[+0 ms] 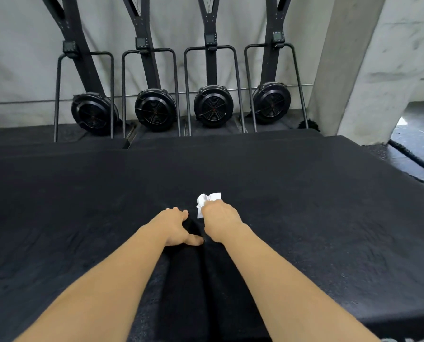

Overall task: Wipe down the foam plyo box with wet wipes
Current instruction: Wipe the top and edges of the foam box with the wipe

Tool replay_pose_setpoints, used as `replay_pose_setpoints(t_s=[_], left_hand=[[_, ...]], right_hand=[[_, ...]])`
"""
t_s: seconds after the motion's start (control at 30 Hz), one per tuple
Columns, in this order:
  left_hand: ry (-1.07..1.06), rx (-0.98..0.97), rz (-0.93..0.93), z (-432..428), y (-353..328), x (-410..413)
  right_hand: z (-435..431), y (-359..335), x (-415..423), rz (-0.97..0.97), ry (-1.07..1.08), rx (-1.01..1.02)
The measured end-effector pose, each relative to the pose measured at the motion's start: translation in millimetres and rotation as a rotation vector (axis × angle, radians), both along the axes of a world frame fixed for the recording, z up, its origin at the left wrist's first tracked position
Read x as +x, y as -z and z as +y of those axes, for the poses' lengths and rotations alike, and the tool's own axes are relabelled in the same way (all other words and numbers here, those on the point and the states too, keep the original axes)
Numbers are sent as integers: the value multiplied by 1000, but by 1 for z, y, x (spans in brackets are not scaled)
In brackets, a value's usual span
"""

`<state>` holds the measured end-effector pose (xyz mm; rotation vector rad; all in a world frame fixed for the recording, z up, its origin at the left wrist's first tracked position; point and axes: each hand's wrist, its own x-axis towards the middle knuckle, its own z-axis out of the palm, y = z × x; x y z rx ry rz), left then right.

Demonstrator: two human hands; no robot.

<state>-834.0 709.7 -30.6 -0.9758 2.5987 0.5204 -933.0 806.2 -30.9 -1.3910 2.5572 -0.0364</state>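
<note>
The black foam plyo box (304, 218) fills most of the head view, its flat top spreading out in front of me. My right hand (221, 222) grips a crumpled white wet wipe (207, 201) and holds it down on the box top near the middle. My left hand (177, 227) rests flat on the box just to the left of it, fingers spread and thumb pointing toward the right wrist. Both forearms reach in from the bottom of the view.
Several black ski-type exercise machines (212, 106) with fan wheels stand in a row against the grey wall behind the box. A concrete pillar (349, 70) rises at the right. A second black box top (53, 141) lies at the far left. The floor (418, 144) shows at right.
</note>
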Motion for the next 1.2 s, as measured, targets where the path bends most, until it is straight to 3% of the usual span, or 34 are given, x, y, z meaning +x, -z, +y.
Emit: replay_pose_setpoints(t_s=[0.5, 0.7, 0.83, 0.97, 1.2], left_hand=[[-7, 5, -23, 6, -5, -2], [-8, 7, -39, 8, -6, -3], [-23, 41, -17, 7, -4, -2], [-7, 30, -42, 6, -5, -4], [28, -12, -80, 3, -5, -8]], right_hand=[[79, 6, -98, 117, 211, 28], [69, 3, -120, 87, 309, 50], [53, 16, -102, 182, 387, -112], [24, 23, -55, 231, 206, -243], [-20, 21, -22, 61, -124, -319]])
